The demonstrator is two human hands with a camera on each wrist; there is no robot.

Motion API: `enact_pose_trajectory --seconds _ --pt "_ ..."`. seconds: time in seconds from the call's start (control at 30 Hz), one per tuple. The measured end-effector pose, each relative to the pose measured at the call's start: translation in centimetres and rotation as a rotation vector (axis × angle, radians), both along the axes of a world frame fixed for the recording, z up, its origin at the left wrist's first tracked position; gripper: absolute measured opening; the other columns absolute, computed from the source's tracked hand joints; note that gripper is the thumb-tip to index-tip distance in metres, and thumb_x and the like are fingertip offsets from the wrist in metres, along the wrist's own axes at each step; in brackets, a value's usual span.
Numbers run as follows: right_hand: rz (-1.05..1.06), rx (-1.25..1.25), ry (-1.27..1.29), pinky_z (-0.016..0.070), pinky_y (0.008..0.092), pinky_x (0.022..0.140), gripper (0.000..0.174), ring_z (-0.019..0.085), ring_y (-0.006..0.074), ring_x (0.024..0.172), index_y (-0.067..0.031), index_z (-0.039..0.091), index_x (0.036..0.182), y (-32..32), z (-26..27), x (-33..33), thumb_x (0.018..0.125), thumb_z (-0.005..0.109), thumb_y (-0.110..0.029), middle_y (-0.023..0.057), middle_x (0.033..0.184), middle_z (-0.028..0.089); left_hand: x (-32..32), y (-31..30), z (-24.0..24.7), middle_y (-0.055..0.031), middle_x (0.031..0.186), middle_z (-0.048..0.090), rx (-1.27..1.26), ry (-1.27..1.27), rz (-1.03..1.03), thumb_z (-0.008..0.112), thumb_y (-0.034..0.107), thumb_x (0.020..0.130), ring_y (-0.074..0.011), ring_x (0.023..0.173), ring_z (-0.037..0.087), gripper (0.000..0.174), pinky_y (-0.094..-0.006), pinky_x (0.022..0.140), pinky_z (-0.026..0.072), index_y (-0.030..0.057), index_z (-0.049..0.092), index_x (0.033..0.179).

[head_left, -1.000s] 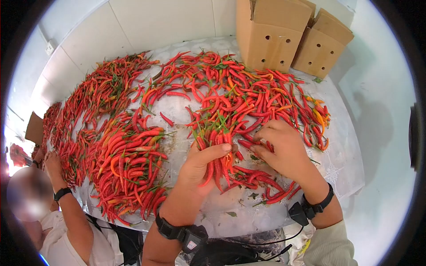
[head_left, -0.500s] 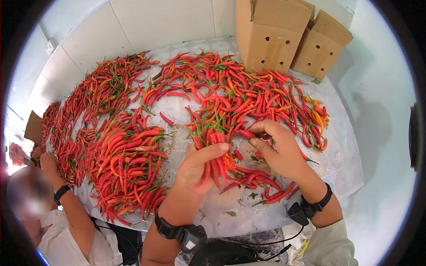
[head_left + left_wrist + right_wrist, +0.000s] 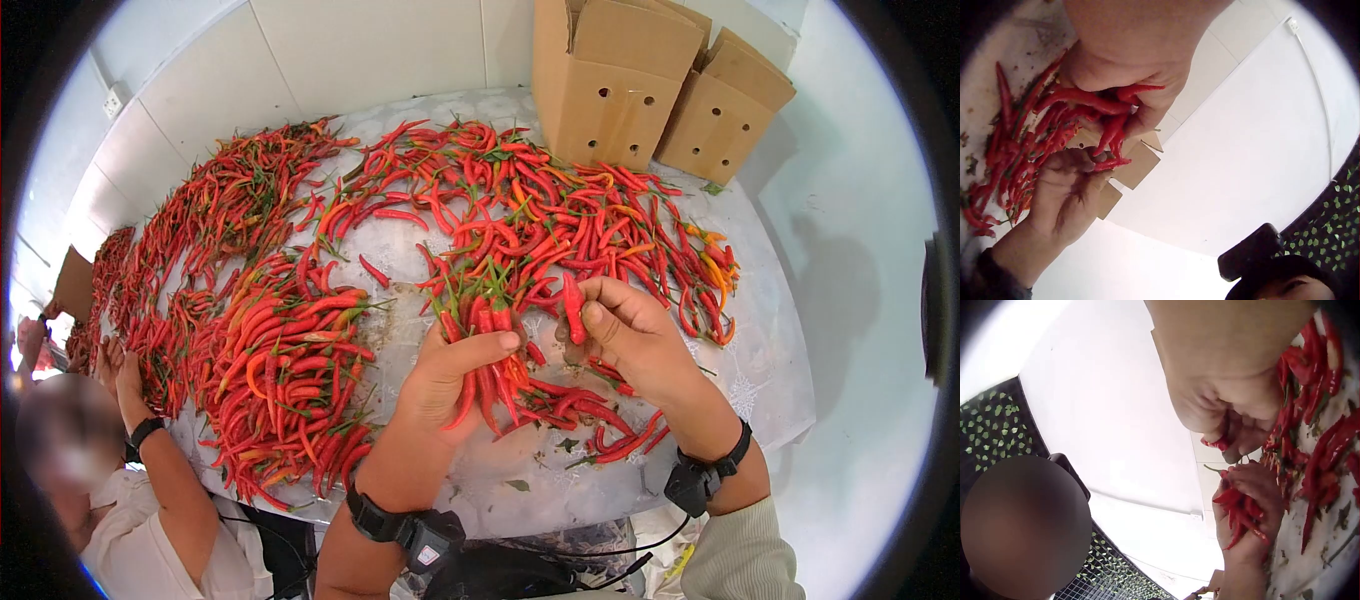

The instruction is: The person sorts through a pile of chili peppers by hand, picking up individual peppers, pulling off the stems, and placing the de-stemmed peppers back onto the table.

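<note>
Hundreds of red chillies lie spread over the white-clothed tabletop, and the action is right at the near edge. The left hand is up off the cloth, fingers and thumb wrapped round a bundle of chillies, green stems pointing away from the person. The right hand is just beside it, thumb and fingers clamped on a single chilli, held upright, close to the bundle but apart from it as far as I can see.

To do this well, I'd say, line that one up stem-to-stem with the others. Grip the bundle only firmly enough that none slides out, since a harder squeeze would bruise the skins.

A neater heap lies to the left, where a second person's hands rest among the chillies.

Writing? None I can read. The two cardboard boxes at the back show punched holes and no print, and the tag on the left wrist strap is too small.
</note>
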State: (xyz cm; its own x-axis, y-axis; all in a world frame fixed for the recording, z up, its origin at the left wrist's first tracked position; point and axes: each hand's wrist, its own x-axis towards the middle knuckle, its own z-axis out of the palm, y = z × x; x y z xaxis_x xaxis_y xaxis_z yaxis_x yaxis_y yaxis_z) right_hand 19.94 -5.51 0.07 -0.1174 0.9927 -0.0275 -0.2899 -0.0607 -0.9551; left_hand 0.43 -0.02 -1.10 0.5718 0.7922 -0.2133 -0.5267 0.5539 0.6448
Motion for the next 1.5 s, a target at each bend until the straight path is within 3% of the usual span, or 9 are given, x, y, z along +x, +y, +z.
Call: enact_pose_trajectory --seconds 0.2,0.3,0.5,0.87,1.1,1.17,1.3,1.4,1.5 --pt "-0.072 -0.053 0.031 0.0485 0.0237 0.072 0.026 0.058 0.0084 0.081 -0.0014 0.054 0.112 -0.2 0.5 -0.3 0.093 0.058 -0.019 0.0003 0.095 0.059 0.3 -0.4 0.5 -0.0089 0.087 0.063 0.027 0.005 0.030 0.062 0.000 0.077 -0.0202 0.077 0.064 0.034 -0.0344 0.072 0.0539 -0.0011 0.055 0.111" --pt "-0.079 -0.010 -0.014 0.0500 0.0273 0.076 0.032 0.059 0.0118 0.086 -0.0025 0.054 0.114 -0.1 0.5 -0.3 0.088 0.065 -0.018 0.0033 0.096 0.060 0.1 -0.3 0.8 -0.0063 0.097 0.061 -0.004 -0.058 -0.030 0.064 -0.005 0.075 -0.0182 0.087 0.064 0.047 -0.0328 0.077 0.0541 0.0012 0.050 0.120" --pt "0.008 0.064 -0.157 0.0491 0.0261 0.078 0.036 0.057 0.0106 0.094 -0.0014 0.057 0.112 -0.4 1.6 -0.4 0.083 0.071 -0.017 0.0039 0.102 0.059 -0.1 -0.2 0.8 -0.0075 0.099 0.063 -0.055 -0.045 -0.032 0.064 -0.003 0.077 -0.0183 0.084 0.065 0.046 -0.0318 0.077 0.0544 0.0005 0.049 0.120" --pt "-0.176 0.159 -0.446 0.0438 0.0199 0.061 0.035 0.052 0.0031 0.069 -0.0054 0.054 0.092 -0.6 0.6 -1.2 0.073 0.081 -0.017 -0.0027 0.077 0.056 0.5 -0.5 -0.1 -0.0034 0.096 0.062 0.055 -0.010 -0.213 0.075 0.003 0.075 -0.0121 0.084 0.063 0.047 -0.0264 0.076 0.0514 0.0043 0.050 0.115" --pt "-0.200 0.350 -0.777 0.0452 0.0258 0.060 0.015 0.056 0.0128 0.065 -0.0018 0.063 0.083 -1.2 1.5 -1.7 0.072 0.073 -0.004 0.0050 0.074 0.059 0.3 -0.1 -0.1 -0.0047 0.101 0.060 0.213 0.092 -0.164 0.078 0.001 0.069 -0.0135 0.089 0.061 0.059 -0.0284 0.080 0.0507 0.0033 0.048 0.119" --pt "-0.243 0.373 -0.826 0.0461 0.0271 0.061 0.014 0.058 0.0163 0.067 -0.0017 0.063 0.085 -1.0 1.7 -1.7 0.073 0.071 -0.004 0.0071 0.075 0.060 0.5 0.2 -0.3 -0.0056 0.103 0.060 0.240 0.156 -0.092 0.079 0.002 0.066 -0.0141 0.091 0.061 0.063 -0.0287 0.081 0.0499 0.0019 0.047 0.120" --pt "-0.302 0.474 -1.003 0.0481 0.0315 0.063 0.014 0.061 0.0238 0.072 -0.0021 0.064 0.086 -0.8 1.5 -1.1 0.074 0.069 -0.006 0.0104 0.078 0.061 -1.0 0.9 4.2 -0.0082 0.099 0.061 0.760 0.689 0.186 0.082 0.012 0.060 -0.0153 0.086 0.061 0.066 -0.0308 0.078 0.0500 -0.0003 0.047 0.115" --pt "-0.284 0.497 -0.995 0.0488 0.0352 0.066 0.014 0.061 0.0287 0.074 -0.0023 0.064 0.087 -1.1 1.8 -1.1 0.074 0.069 -0.007 0.0121 0.082 0.062 -4.1 1.2 9.4 -0.0103 0.091 0.063 0.887 0.911 0.154 0.082 0.014 0.059 -0.0170 0.082 0.062 0.064 -0.0331 0.078 0.0501 0.0008 0.049 0.112" --pt "-0.218 0.450 -0.923 0.0486 0.0367 0.067 0.015 0.061 0.0302 0.074 -0.0030 0.064 0.086 -1.5 2.0 -1.2 0.074 0.069 -0.009 0.0123 0.082 0.062 -8.4 2.6 12.4 -0.0088 0.089 0.063 1.230 1.417 0.286 0.079 0.009 0.061 -0.0183 0.083 0.063 0.061 -0.0317 0.076 0.0497 0.0013 0.048 0.113"
